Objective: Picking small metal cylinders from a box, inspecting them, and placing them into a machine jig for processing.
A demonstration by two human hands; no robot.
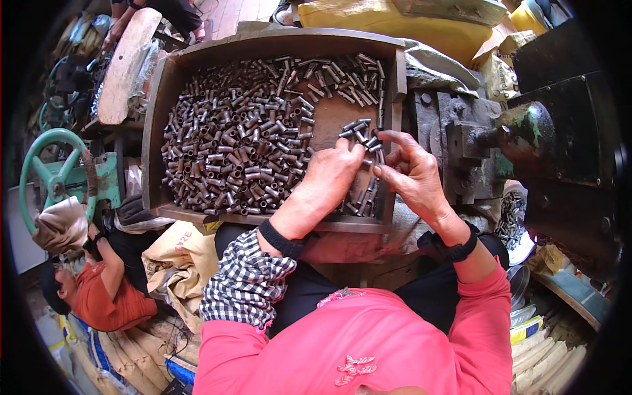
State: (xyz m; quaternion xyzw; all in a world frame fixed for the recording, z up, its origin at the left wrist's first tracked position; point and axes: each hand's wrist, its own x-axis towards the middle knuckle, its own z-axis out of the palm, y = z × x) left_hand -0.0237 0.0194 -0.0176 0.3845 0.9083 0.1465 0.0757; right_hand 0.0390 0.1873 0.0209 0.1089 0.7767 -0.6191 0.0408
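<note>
A wooden tray [283, 38] in front of me holds a large heap of short metal tubes [237, 131], dark brown to shiny grey. At the tray's right side my left hand [332, 168] is closed, fingers curled down, with a few shiny tubes [359, 129] fanned out at its fingertips. My right hand [416, 176] reaches over the right wall, thumb and index finger curved about a short tube between their tips. The two hands nearly touch. More tubes [361, 197] lie under and below them, partly hidden by the fingers.
Heavy dark machinery [461, 141] stands close to the tray's right wall. At left are a green handwheel [58, 172] and a person in an orange shirt [112, 293]. A tan sack [181, 260] lies left of my knees. Yellow sacks [388, 39] sit beyond the tray.
</note>
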